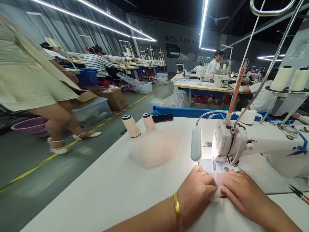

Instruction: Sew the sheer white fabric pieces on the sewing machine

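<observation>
Close in front of the white sewing machine [223, 138], my left hand [196, 190] pinches a thin, see-through whitish piece of fabric [217, 180]. My right hand [243, 190] grips the same piece from the other side, its fingers bent over it. The fabric's far end lies near the lit needle area, where the exact contact with the presser foot is hard to make out. A ring and a gold bracelet [178, 211] are on my left hand and wrist.
A pale pink blur [156, 149] lies on the white table [116, 190]. Behind it stand thread cones [131, 126] and a dark phone [163, 118]. Scissors-like snips [299, 192] lie at the right. A person in a light skirt [36, 83] walks along the left aisle.
</observation>
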{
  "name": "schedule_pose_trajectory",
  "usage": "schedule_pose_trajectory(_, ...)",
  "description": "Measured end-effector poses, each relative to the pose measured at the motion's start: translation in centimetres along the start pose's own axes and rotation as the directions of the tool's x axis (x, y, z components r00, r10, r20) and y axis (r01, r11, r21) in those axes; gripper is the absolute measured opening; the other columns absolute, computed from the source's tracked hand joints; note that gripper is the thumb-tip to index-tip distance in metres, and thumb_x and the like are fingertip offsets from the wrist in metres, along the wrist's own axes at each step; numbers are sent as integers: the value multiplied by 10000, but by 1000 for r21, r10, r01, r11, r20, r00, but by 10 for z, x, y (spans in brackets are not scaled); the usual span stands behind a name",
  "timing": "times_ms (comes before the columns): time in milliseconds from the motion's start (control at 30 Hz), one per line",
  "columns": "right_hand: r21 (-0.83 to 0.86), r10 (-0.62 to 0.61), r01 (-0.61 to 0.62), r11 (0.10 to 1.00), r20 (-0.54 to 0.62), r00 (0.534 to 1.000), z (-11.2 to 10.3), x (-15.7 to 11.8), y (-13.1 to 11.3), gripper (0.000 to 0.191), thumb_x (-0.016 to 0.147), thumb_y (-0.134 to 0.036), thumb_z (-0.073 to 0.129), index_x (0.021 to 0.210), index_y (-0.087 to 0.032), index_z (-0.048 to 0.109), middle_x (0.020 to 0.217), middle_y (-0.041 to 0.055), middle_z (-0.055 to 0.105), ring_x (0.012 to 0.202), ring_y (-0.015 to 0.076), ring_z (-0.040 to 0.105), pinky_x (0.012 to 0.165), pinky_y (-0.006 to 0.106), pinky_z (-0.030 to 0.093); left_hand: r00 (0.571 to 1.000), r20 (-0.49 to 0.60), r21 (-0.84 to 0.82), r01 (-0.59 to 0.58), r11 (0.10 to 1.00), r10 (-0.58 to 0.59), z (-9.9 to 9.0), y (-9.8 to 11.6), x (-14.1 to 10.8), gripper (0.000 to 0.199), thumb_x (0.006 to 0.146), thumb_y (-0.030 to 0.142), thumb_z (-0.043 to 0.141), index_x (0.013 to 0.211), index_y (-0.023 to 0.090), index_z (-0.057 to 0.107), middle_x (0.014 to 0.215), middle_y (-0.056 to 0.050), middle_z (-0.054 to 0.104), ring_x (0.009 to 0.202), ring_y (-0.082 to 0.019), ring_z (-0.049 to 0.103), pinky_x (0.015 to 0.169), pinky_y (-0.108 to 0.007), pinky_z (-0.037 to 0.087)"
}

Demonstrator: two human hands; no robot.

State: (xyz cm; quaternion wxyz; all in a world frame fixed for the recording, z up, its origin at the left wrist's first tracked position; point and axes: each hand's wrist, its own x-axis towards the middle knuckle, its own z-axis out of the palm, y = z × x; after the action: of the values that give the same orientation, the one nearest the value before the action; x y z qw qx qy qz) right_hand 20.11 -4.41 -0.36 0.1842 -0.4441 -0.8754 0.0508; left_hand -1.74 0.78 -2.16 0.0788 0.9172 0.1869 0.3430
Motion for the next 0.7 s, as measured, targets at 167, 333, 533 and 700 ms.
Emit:
schedule_pose_trajectory(167, -27, 26, -27, 999, -36, 999, 5, 2, 7, 281, 1071, -159, 361, 805, -227, 422, 753, -4, 566, 725, 196, 491, 703, 318, 334, 1000, -12, 24, 3, 1000, -3, 4, -8, 4, 195, 904, 97, 585, 821, 213, 718, 827, 6, 755, 707, -157, 617, 755, -363, 395)
schedule_pose_trajectory(333, -19, 43, -44, 999, -45, 998, 6, 3, 10, 234, 1059, -152, 391, 861, -229, 488, 803, 9, 610, 769, 216, 533, 753, 343, 386, 999, 25, 52, 33, 998, -34, 9, -17, 7, 176, 906, 151, 617, 759, 207, 697, 817, -4, 741, 731, -175, 616, 763, -360, 406)
schedule_pose_trajectory(533, 68, 149, -146, 987, -43, 988, 12, 8, 4, 29, 1007, -266, 577, 1012, -238, 573, 985, 52, 684, 922, 265, 613, 788, 360, 462, 952, 168, -156, 280, 947, -254, -1, -21, 19, 217, 923, 176, 556, 736, 197, 664, 812, -7, 692, 787, -172, 626, 780, -299, 480)
schedule_pose_trajectory(700, 186, 279, -249, 950, -158, 947, 20, 14, 5, 217, 1069, -248, 381, 991, -257, 583, 916, 30, 689, 827, 238, 639, 707, 329, 459, 863, 303, -380, 498, 780, -403, -9, -22, 29, 245, 956, 266, 544, 798, 198, 718, 884, -15, 717, 893, -187, 670, 838, -276, 531)
